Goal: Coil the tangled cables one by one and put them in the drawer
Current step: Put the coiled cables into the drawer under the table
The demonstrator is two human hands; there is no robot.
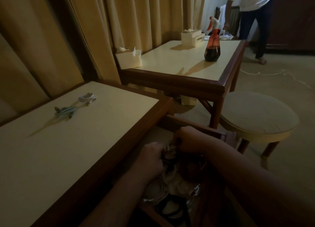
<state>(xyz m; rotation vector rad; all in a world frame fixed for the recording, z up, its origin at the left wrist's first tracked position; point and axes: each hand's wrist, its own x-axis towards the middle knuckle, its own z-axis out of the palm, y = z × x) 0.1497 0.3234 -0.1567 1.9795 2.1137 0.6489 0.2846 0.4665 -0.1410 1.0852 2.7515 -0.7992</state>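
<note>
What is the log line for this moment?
step: cable into drawer | left hand: holds cable | right hand: holds cable | drawer: open, cables inside | table: grey bundle, teal bundle

Dim, shadowy, wide-angle edge distortion.

the bench [68, 150] has a smooth, matt cream top edged in dark wood; the drawer [187, 122] is wood too. the curtains [136, 13] are cloth, the spray bottle [212, 47] glossy translucent plastic.
</note>
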